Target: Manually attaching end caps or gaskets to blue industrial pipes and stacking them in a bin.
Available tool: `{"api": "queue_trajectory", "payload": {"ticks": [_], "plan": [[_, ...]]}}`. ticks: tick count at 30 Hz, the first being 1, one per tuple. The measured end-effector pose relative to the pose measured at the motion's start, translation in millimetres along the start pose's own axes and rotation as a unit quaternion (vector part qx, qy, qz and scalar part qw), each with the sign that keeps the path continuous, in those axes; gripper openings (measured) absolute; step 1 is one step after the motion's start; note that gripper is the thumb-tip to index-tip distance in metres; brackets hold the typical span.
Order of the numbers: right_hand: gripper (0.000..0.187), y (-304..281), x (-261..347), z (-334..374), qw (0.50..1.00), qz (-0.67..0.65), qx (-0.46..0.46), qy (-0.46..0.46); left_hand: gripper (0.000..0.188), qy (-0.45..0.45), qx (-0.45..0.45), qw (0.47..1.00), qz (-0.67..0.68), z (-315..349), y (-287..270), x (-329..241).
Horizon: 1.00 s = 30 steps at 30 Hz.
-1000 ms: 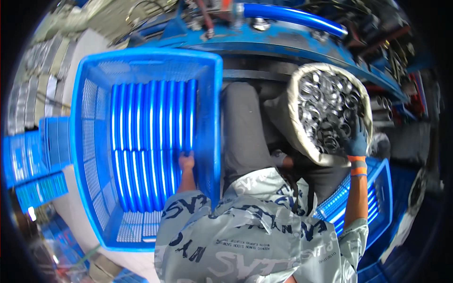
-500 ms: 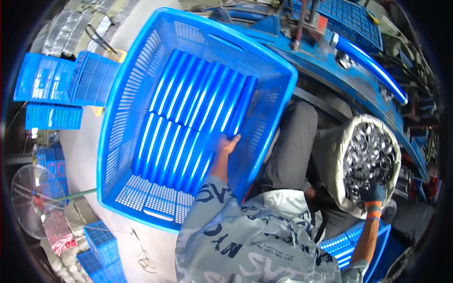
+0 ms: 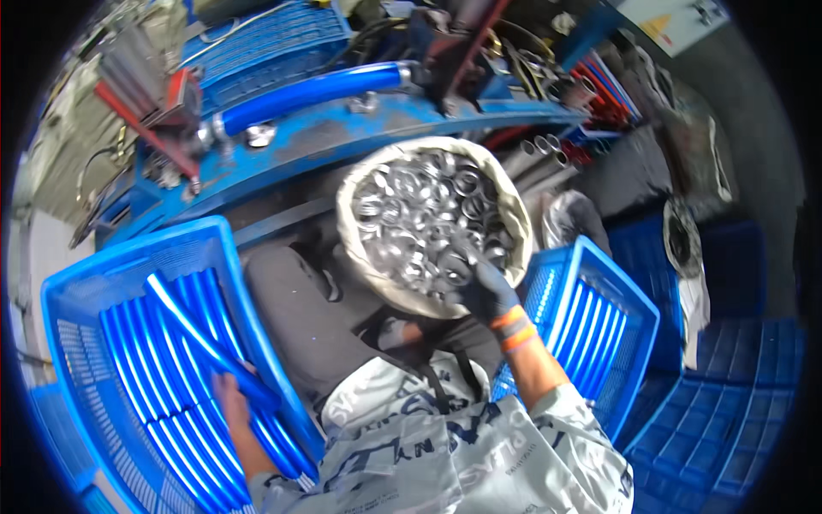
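Observation:
My left hand (image 3: 229, 396), bare and somewhat blurred, is closed round a shiny blue tube (image 3: 190, 327). That tube lies slantwise above rows of similar blue tubes (image 3: 145, 368) in a large blue plastic crate (image 3: 58, 330) on the left. My right hand (image 3: 486, 291), in a dark glove with an orange cuff, reaches into a pale cloth sack (image 3: 349, 231) full of shiny metal rings (image 3: 424, 206). Its fingers are bent about a metal ring (image 3: 455, 269) near the sack's front edge; the fingertips are partly lost among the rings.
A second blue crate (image 3: 646, 330) with blue tubes stands right of the sack. Behind the sack runs a blue metal bench (image 3: 308, 141) bearing another blue tube (image 3: 312, 96). Metal pipes (image 3: 539, 154) lie to its right, and more blue crates (image 3: 728, 403) stand at far right.
The view has swung right, bringing the sack to the middle. My left hand has raised one tube at a slant above the others. The right hand remains in the sack.

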State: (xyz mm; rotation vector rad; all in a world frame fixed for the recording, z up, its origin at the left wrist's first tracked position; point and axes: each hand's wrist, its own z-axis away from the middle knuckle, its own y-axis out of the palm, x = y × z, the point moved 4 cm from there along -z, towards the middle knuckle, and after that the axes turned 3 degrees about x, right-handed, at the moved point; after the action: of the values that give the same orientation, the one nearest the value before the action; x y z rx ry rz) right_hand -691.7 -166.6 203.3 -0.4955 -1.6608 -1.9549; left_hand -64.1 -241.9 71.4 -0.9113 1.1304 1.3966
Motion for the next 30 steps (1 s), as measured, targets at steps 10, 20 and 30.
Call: {"api": "queue_trajectory", "payload": {"ticks": [10,20,30], "plan": [[0.110,30,34,27,0.996,0.044,0.015,-0.071,0.070,0.282,0.258,0.756,-0.532,-20,372,-238],[0.090,39,49,36,0.966,0.249,-0.014,-0.073,0.062,0.255,0.336,0.701,-0.575,5,415,-229],[0.085,27,50,15,0.937,0.346,0.006,-0.039,0.068,0.254,0.295,0.704,-0.594,3,407,-209]]}}
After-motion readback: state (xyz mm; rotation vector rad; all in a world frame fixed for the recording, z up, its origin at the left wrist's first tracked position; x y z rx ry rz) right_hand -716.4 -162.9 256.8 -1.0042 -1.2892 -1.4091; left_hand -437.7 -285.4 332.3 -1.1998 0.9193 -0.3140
